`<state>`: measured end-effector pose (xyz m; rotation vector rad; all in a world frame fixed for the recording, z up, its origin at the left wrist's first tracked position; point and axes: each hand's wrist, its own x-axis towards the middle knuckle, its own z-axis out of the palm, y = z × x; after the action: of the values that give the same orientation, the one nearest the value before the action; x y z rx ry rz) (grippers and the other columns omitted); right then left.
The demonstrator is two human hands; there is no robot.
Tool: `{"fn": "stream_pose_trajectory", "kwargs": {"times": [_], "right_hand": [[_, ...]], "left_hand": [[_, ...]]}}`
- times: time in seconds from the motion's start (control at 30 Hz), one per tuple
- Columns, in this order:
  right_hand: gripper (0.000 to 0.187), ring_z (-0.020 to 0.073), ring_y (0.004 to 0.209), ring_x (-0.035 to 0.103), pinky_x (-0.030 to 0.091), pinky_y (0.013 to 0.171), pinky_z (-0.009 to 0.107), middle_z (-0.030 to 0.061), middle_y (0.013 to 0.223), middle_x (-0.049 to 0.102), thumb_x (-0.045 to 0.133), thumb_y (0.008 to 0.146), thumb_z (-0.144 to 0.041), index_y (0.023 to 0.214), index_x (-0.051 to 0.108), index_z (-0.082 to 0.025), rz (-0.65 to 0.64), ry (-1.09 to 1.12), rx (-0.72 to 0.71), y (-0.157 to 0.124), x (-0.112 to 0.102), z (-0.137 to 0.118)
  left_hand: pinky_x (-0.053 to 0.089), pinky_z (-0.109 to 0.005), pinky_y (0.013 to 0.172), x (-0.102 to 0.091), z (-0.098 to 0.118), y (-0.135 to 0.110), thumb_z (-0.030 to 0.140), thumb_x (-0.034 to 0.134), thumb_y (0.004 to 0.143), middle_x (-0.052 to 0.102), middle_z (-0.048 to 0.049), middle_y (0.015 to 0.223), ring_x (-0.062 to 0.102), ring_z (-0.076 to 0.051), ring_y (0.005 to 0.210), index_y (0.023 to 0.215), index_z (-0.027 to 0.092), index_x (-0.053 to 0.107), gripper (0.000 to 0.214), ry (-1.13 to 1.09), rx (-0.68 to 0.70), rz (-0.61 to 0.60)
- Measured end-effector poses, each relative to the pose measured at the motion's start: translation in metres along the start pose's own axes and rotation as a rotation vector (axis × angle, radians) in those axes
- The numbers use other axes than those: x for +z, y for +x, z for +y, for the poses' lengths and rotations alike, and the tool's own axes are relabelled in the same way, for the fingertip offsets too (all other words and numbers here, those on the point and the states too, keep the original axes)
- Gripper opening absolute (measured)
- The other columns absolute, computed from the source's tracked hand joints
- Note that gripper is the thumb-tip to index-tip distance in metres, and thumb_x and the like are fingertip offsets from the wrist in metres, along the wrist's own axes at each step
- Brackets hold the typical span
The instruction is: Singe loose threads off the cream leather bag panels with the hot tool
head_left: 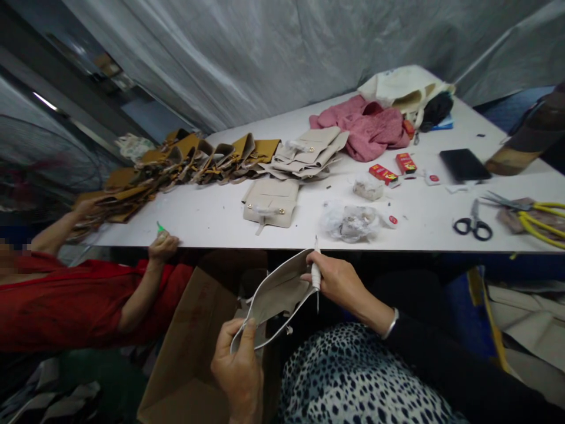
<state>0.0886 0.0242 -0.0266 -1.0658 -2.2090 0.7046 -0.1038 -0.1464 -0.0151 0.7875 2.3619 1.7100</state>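
Note:
A small beige bag [279,290] hangs over my lap with its mouth spread and its pale inside showing. My left hand [241,365] pinches its near left rim between thumb and fingers. At the far right end of the bag, my right hand [338,281] grips a slim white-handled pointed tool [316,275], with thin tips sticking out above and below the fist. Fingers of that hand also touch the bag's rim. A small metal fitting [289,330] shows on the bag's lower side. Another beige bag [276,203] lies flat on the white table [212,221] ahead.
A cardboard box [185,347] stands below the table edge. At left, a co-worker's hand [163,244] holds something green. Mustard bags [198,153] line the back. Plastic bags [353,222], red boxes [384,175], black scissors [473,227] and yellow-handled shears [538,221] lie rightward.

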Motion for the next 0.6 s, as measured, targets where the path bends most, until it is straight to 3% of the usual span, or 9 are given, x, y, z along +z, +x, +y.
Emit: {"fn": "stream_pose_trajectory", "kwargs": {"times": [0.17, 0.3, 0.43, 0.6], "right_hand": [[0.021, 0.0204, 0.075, 0.059, 0.036, 0.065, 0.028, 0.0024, 0.084, 0.066, 0.077, 0.089, -0.023, 0.097, 0.057, -0.022, 0.052, -0.072, -0.037, 0.009, 0.012, -0.004], [0.018, 0.0214, 0.079, 0.057, 0.04, 0.07, 0.029, 0.0042, 0.087, 0.063, 0.069, 0.09, -0.012, 0.097, 0.056, -0.021, 0.098, -0.086, -0.08, 0.005, 0.023, -0.005], [0.018, 0.0201, 0.081, 0.06, 0.044, 0.07, 0.028, 0.0072, 0.102, 0.061, 0.066, 0.094, -0.015, 0.105, 0.054, -0.021, 0.145, -0.012, -0.073, -0.002, 0.035, 0.003], [0.022, 0.0204, 0.077, 0.061, 0.046, 0.067, 0.028, 0.006, 0.098, 0.06, 0.07, 0.092, -0.02, 0.104, 0.051, -0.022, 0.199, 0.032, -0.018, -0.005, 0.043, 0.017]], "left_hand": [[0.049, -0.028, 0.068, 0.0, -0.011, 0.011, 0.048, 0.081, 0.074, 0.069, -0.0009, 0.08, 0.064, -0.019, 0.074, 0.087, 0.017, 0.071, 0.035, -0.006, -0.129, 0.081], [0.048, -0.027, 0.063, 0.0, -0.018, 0.02, 0.049, 0.083, 0.067, 0.068, -0.0008, 0.075, 0.062, -0.018, 0.069, 0.083, 0.016, 0.068, 0.039, -0.008, -0.166, 0.076], [0.046, -0.026, 0.058, 0.001, -0.02, 0.022, 0.048, 0.084, 0.065, 0.065, 0.0004, 0.069, 0.06, -0.018, 0.065, 0.078, 0.017, 0.066, 0.039, 0.024, -0.192, 0.071], [0.047, -0.026, 0.06, 0.002, -0.024, 0.022, 0.049, 0.083, 0.067, 0.067, 0.0007, 0.071, 0.061, -0.018, 0.066, 0.079, 0.017, 0.066, 0.038, 0.07, -0.186, 0.037]]}}
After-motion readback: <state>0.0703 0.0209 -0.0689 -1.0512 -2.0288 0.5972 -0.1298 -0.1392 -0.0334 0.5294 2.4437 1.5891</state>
